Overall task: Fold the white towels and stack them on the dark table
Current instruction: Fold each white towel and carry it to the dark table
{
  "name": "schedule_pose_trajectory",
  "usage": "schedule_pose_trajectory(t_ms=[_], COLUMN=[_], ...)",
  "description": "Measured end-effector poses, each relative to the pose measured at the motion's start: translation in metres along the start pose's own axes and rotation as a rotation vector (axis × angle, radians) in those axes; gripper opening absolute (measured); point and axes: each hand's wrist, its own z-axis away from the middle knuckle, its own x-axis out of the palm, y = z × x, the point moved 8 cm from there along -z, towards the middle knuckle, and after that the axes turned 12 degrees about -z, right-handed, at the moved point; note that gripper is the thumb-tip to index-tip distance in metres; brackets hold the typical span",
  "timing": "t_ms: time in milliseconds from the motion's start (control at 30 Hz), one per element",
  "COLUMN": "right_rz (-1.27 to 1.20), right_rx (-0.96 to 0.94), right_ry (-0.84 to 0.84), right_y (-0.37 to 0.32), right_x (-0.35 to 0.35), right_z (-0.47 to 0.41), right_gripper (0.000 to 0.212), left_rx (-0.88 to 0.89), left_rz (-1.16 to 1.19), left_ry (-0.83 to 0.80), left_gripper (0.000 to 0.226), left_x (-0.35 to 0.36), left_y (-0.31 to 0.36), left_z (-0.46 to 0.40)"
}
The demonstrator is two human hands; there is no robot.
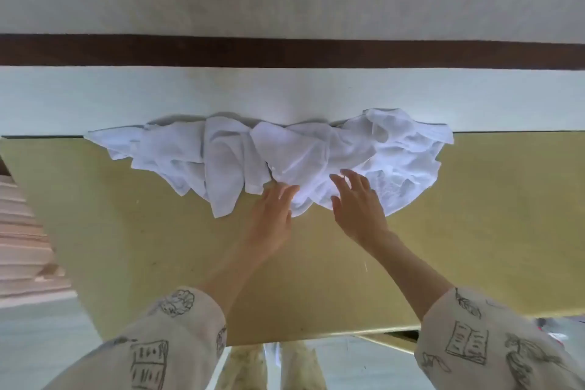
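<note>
A heap of crumpled white towels (240, 152) lies along the far edge of a yellowish table (133, 231), spreading from left to right. My left hand (273, 215) reaches over the table, its straight fingertips at the near edge of the heap. My right hand (359, 203) hovers over or touches the heap's near middle, fingers spread and relaxed. Neither hand grips any cloth. Both forearms come up from the bottom in patterned white sleeves.
Behind the table rises a pale wall with a dark brown band (285, 52) across it. At the left edge are pinkish steps (22, 247). The table's near edge runs just above my legs at the bottom.
</note>
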Motion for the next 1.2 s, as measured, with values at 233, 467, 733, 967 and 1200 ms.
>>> schedule_pose_trajectory(t_ms=[233, 467, 733, 967, 1200], right_rz=[0.557, 0.468, -0.123, -0.217, -0.414], right_rx=[-0.203, -0.237, -0.089, -0.181, -0.193], right_ry=[0.167, 0.395, 0.499, 0.415, 0.437], right_y=[0.009, 0.003, -0.018, -0.044, -0.046], right_x=[-0.005, -0.049, -0.133, -0.171, -0.189], right_z=[-0.046, -0.048, -0.026, 0.006, 0.055], right_gripper=[0.067, 0.017, 0.027, 0.017, 0.015], left_rx=[-0.034, -0.079, -0.14, -0.28, -0.408], left_rz=[-0.187, -0.02, 0.1, 0.135, 0.19], left_ry=[-0.003, 0.128, 0.354, 0.408, 0.361], left_gripper=[0.025, 0.019, 0.015, 0.017, 0.019], left_x=[-0.007, -0.061, -0.174, -0.239, -0.256], left_y=[-0.016, -0.035, -0.014, -0.002, -0.006], left_z=[-0.036, -0.047, -0.052, -0.014, 0.043])
